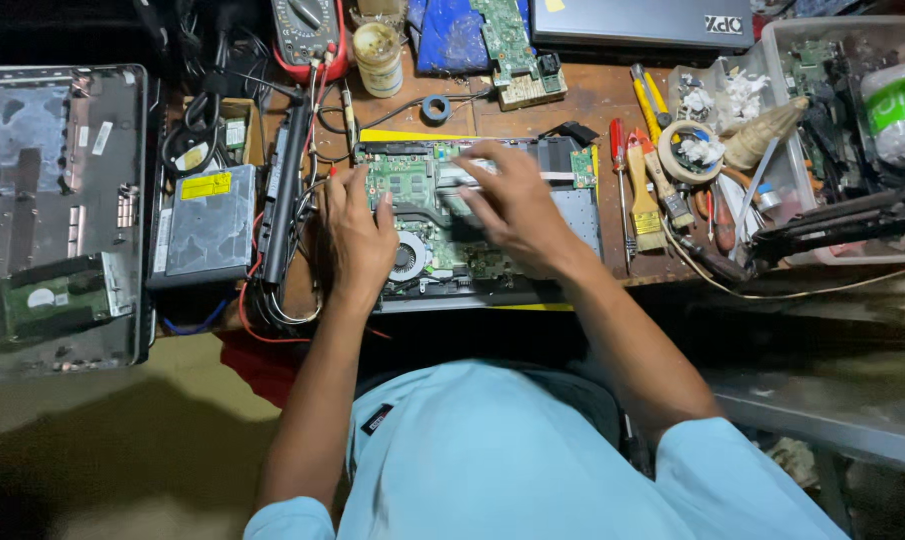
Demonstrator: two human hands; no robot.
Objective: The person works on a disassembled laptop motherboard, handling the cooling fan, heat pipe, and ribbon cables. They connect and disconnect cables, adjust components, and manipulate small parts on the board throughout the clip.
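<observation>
An opened laptop base [573, 215] lies on the wooden bench, its green mainboard [403, 180] and round cooling fan [409, 256] exposed. My left hand [358, 235] rests flat on the board's left part, fingers spread, beside the fan. My right hand [513, 200] hovers over the middle of the board, blurred, fingers stretched toward the upper left. Whether the right hand pinches anything is not visible.
A laptop bottom cover [33, 130] with a hard drive [53, 300] lies at far left. A silver optical drive [205, 222] and long black battery [283, 185] sit left of the base. A multimeter [308, 35], screwdrivers [621, 190], a brush [645, 200], tape roll [688, 150] and a parts bin [843, 60] crowd the bench.
</observation>
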